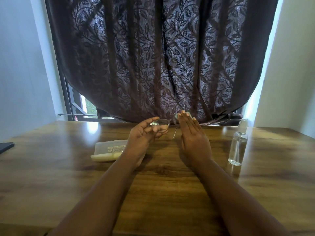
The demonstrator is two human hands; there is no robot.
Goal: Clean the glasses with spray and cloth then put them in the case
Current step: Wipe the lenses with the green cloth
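Seemingly cloth (186, 114) (mostly hidden) behind hands (192, 133).

We look from one head-worn wide-angle camera, forward and down across the wooden table (51, 164), near both forearms, facing the curtain (162, 57) straight ahead.

Daylight comes from beyond the hands, filtering through the dark leaf-patterned curtain (158, 57) and leaving the room dim. The glossy wooden table (162, 193) shows pale glare patches to the far left of the left hand (143, 135) and faint ones near the clear spray bottle (237, 147) right of the right hand (192, 137). Forearms cast soft shadows. Wide-angle distortion bows the walls and curtain edges; details look slightly soft.
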